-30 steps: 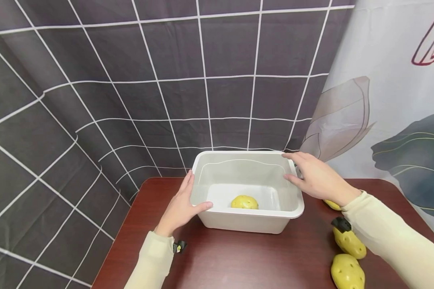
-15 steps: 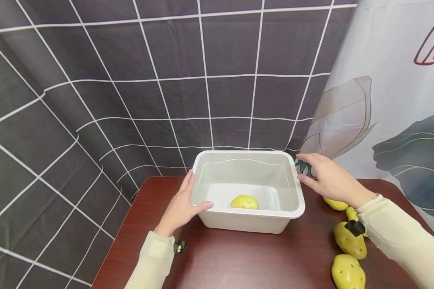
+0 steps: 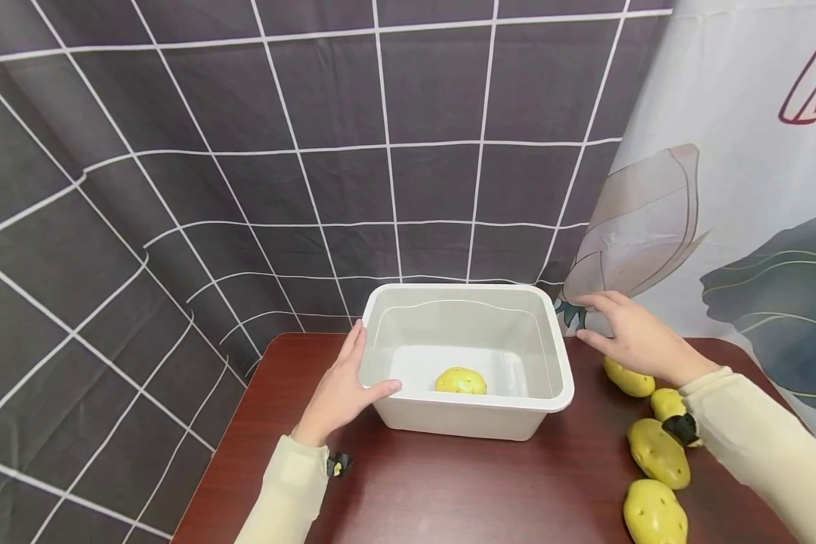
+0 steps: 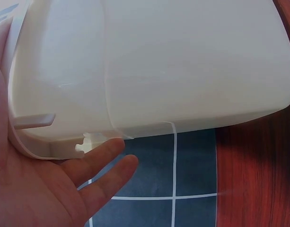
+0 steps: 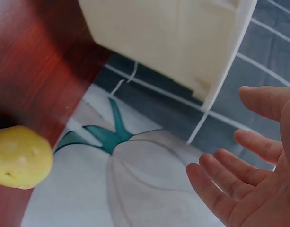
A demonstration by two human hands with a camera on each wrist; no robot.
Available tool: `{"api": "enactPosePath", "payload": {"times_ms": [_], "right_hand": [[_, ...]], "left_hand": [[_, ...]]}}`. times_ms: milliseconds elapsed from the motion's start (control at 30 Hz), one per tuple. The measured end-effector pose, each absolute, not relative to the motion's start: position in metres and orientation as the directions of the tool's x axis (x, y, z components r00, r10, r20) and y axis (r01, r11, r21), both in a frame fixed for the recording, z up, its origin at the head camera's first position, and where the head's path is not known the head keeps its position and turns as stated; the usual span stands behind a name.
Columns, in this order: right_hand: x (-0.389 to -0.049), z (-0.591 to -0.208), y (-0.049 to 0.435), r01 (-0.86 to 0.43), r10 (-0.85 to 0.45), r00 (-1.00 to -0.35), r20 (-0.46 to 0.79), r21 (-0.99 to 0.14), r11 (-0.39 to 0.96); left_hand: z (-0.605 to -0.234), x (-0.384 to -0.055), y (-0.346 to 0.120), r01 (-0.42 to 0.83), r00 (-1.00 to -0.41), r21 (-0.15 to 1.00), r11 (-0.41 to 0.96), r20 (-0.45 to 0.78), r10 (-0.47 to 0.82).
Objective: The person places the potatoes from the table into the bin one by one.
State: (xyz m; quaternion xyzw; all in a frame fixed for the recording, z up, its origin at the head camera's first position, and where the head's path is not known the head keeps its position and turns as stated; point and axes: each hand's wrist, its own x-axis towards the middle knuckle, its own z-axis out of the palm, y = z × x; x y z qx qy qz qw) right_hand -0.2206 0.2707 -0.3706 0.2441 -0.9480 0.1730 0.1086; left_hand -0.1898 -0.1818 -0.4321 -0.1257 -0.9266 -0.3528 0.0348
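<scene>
A light grey plastic bin [image 3: 459,419] stands near the back of the table with one yellow potato [image 3: 460,381] inside. At its left front corner, my left hand [image 3: 336,397] touches the rim, thumb extended over it and fingers along the outside. The left wrist view shows the bin's outer wall [image 4: 182,66] beside two fairly straight fingers. My right hand [image 3: 642,336] hovers off the bin's right side, fingers spread and holding nothing. Below and beside it lies a potato [image 3: 629,378]; a potato [image 5: 21,158] also shows in the right wrist view.
More potatoes [image 3: 658,453] form a rough line down the right side of the reddish-brown table [image 3: 489,483], one partly covered by my right wrist. Directly behind the bin hangs a dark gridded curtain [image 3: 428,181], and a white patterned cloth [image 3: 741,91] hangs at right.
My right hand has moved rightward from over the bin's right rim to outside it, uncovering more potatoes. The left hand, the bin and the potato inside have stayed put.
</scene>
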Motion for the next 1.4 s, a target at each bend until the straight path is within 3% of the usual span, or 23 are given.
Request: {"api": "enactPosePath", "payload": {"times_ms": [533,1400], "right_hand": [[-0.232,-0.392,0.304,-0.388,-0.355,-0.921,0.160,-0.294,0.874],[-0.242,-0.440,0.333,-0.351,-0.347,-0.936,0.059,-0.214,0.912]], "left_hand": [[-0.432,-0.190,-0.182,0.253,-0.967,0.647,0.719,0.149,0.206],[-0.432,-0.190,-0.181,0.249,-0.968,0.659,0.710,0.152,0.198]]}}
